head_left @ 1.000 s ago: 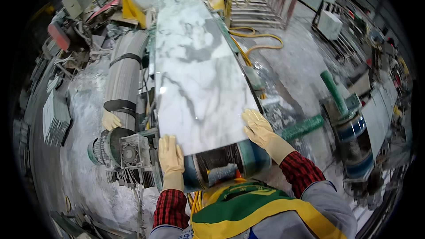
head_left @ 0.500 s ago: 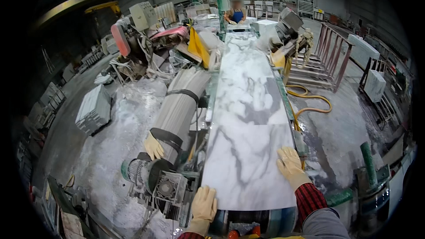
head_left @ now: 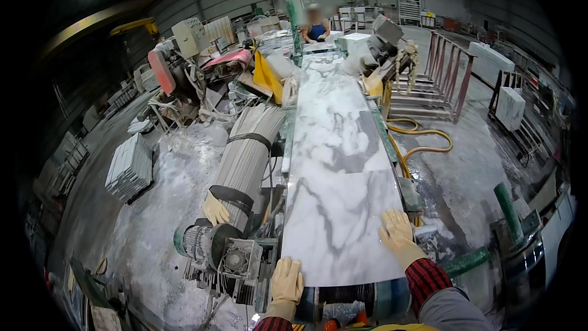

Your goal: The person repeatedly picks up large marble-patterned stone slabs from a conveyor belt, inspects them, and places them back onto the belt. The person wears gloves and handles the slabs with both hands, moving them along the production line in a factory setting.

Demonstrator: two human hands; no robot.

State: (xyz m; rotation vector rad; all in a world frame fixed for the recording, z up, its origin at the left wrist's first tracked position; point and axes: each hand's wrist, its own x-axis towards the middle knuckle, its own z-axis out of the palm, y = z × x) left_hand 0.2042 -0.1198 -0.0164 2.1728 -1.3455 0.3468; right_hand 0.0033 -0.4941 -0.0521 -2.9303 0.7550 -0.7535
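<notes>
A white marble slab (head_left: 343,227) with grey veins lies flat on the conveyor bed in front of me. Its far edge meets a second veined slab (head_left: 337,125). My left hand (head_left: 286,281), in a cream rubber glove, rests at the slab's near left corner, fingers stretched forward. On the right border lies my right hand (head_left: 398,237), gloved alike, with its fingers extended over the marble. Neither hand grips anything that I can see. Below the slab's near edge, a dark roller (head_left: 346,294) of the conveyor shows.
Left of the conveyor stand a motor with gearbox (head_left: 229,254), a strapped bundle of grey strips (head_left: 248,153) and a loose cream glove (head_left: 215,209). Stacked slabs (head_left: 130,168) sit farther left. Rightward are a yellow hose (head_left: 422,138) and a metal rack (head_left: 432,86). A person (head_left: 316,29) stands at the far end.
The whole view has shifted slightly, with far things lower and more to the left. My right hand has come a little nearer along the slab's right border; my left stays at the corner.
</notes>
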